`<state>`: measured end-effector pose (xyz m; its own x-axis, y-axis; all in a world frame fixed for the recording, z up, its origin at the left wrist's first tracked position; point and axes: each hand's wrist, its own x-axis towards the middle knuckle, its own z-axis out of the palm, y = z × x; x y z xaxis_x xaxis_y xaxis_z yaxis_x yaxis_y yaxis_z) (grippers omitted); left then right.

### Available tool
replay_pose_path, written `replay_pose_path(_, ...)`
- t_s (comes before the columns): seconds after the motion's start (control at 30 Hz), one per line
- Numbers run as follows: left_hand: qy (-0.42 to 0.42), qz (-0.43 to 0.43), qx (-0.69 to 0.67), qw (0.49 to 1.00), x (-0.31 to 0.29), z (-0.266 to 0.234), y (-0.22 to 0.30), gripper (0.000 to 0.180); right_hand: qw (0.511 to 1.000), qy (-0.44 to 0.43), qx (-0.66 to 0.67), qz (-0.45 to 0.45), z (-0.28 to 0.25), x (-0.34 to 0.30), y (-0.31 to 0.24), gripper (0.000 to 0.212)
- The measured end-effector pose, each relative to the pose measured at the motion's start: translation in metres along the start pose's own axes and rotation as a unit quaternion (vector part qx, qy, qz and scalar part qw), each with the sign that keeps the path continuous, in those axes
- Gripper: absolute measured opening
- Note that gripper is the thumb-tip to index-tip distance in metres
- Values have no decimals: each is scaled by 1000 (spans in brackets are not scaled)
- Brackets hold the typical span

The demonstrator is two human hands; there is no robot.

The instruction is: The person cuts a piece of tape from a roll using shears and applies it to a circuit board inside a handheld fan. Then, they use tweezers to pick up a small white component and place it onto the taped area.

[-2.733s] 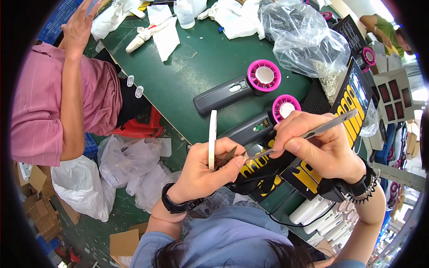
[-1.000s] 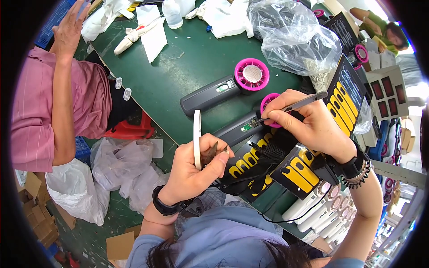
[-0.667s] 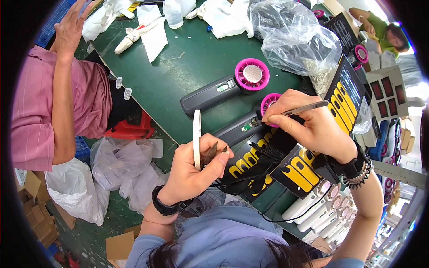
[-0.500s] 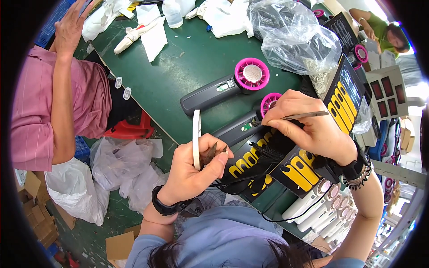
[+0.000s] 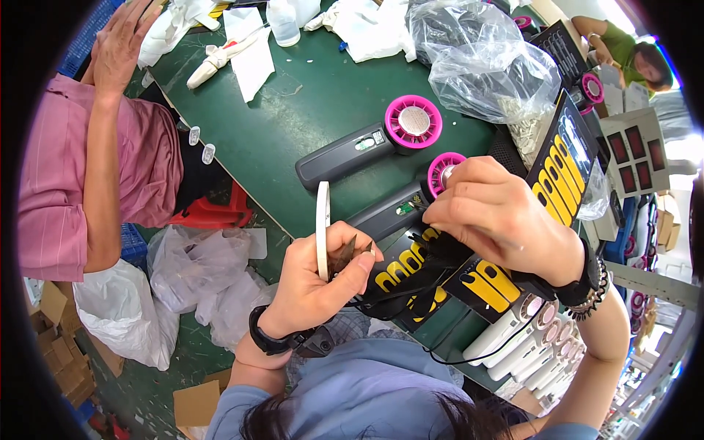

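Observation:
My left hand [image 5: 315, 275] is closed around a thin white ring [image 5: 323, 227], which looks like a narrow roll of tape. Dark pointed tips [image 5: 346, 253], like blades, show between its thumb and fingers. Beside it lies a dark grey handheld device [image 5: 381, 211] with a pink-rimmed round head and a small opening showing a green circuit board [image 5: 405, 208]. My right hand [image 5: 491, 213] is pinched at the head end of this opening; the metal tweezers seen earlier are mostly hidden behind its fingers. A second grey device [image 5: 341, 155] with a pink-rimmed head lies farther away.
Black-and-yellow boxes [image 5: 488, 282] and a black cable lie under and beside my right hand. Clear plastic bags [image 5: 484, 59], white cloths [image 5: 367, 29] and a bottle [image 5: 283, 22] sit on the green table [image 5: 315, 95]. A person in pink sits at left; white devices [image 5: 513, 330] stand lower right.
My right hand has turned and lowered slightly, its fingers curling in, so the tweezers' long shaft no longer shows. My left hand stays where it was. The neighbour's hands have shifted slightly.

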<state>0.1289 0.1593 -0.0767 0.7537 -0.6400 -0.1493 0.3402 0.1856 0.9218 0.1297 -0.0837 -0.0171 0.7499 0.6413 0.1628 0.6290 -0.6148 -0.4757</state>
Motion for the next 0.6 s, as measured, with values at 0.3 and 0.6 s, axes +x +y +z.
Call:
replay_pose_path(0.3,-8,-5,3,1000,1,-1,1,8,998,-24,-44,-23,-1,-1,-7,19)
replay_pose_path(0.6,-9,-17,-2,1000,-1,-1,4,8,995,74,46,56,-14,-11,-14,7)
